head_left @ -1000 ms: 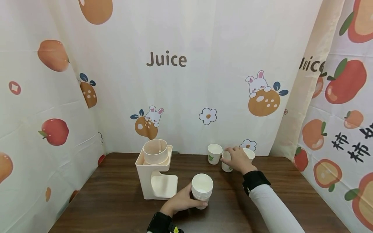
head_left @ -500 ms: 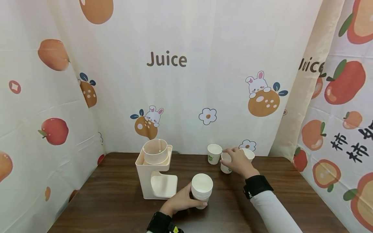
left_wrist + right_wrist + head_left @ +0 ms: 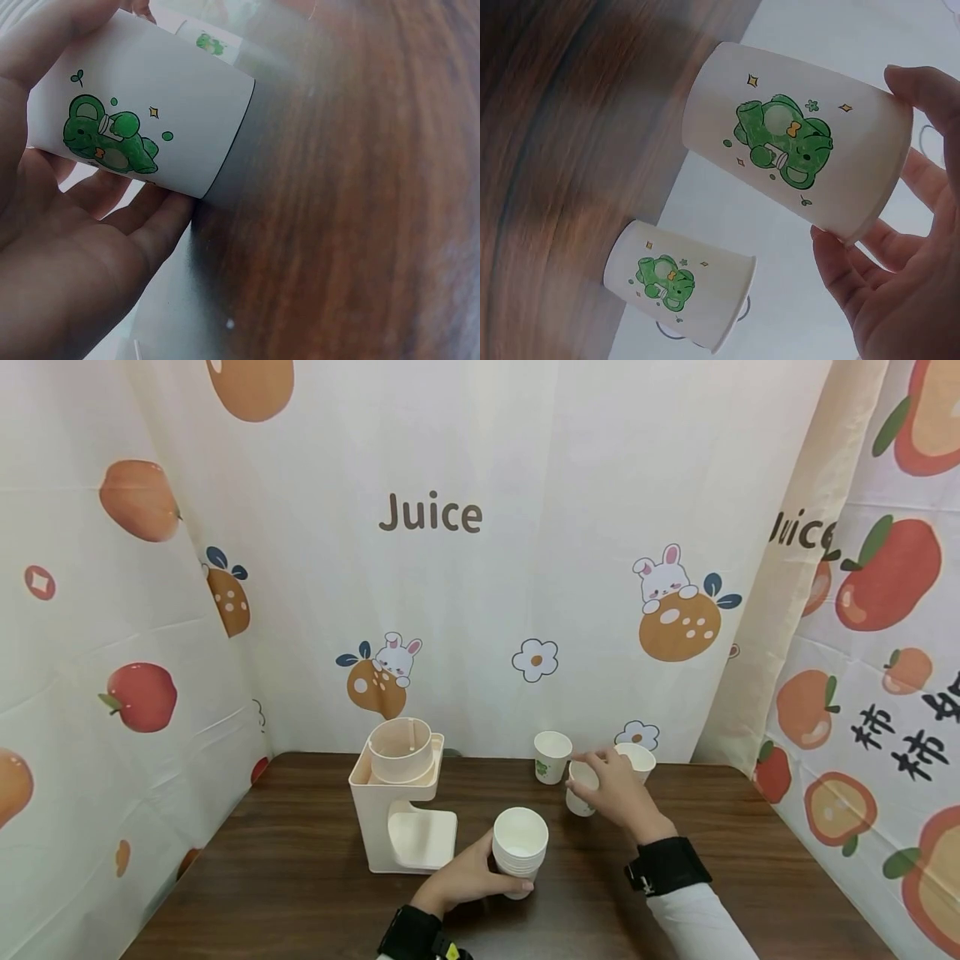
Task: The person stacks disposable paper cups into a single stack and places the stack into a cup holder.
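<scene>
Head view — the right hand (image 3: 611, 787) is drawing its paper cup (image 3: 581, 802) back.
Thumb and fingers are pinching it near the rim, spread only cup-wide, and the cup is now sitting closer in than a moment ago, so it seems to be parting from the fingertip-side cup (image 3: 552, 760) and the knuckle-side cup (image 3: 639, 760). On the near side of this grip, the left hand (image 3: 472, 878) is holding steady — curling round the cup stack (image 3: 521, 843).
</scene>
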`<state>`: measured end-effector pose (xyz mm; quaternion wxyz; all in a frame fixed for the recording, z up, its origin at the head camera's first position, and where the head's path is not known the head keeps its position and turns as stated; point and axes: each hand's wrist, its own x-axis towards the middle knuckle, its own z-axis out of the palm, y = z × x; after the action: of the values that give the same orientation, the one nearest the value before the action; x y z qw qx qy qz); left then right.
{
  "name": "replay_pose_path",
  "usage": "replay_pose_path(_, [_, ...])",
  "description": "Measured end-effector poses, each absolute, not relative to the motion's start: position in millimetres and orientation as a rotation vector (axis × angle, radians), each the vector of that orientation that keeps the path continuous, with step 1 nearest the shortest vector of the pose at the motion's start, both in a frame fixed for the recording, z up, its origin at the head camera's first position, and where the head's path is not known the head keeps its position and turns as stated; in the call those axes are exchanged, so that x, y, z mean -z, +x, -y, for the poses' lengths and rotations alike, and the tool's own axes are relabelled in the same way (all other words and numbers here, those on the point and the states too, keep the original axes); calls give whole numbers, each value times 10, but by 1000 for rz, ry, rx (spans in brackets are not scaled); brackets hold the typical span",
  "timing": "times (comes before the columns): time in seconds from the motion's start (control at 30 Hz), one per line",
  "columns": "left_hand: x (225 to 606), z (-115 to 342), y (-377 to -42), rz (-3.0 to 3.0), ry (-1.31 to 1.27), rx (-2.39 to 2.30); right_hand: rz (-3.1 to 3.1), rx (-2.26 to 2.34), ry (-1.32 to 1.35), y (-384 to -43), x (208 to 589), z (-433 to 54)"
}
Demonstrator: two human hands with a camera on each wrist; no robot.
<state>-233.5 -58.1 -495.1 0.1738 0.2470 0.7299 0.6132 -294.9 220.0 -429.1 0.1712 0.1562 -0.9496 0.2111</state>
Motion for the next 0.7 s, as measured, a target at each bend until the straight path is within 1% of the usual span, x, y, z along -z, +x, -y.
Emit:
replay_pose_path(0.33, [4960,582,-2339,-2063,723,-1726,2426,-647,563,-2755,4408,-2088])
replay_pose_path(0.7, [4955,580,-2340,-2054,716,-1734,2299,-724,551,-2614,4388,-1999])
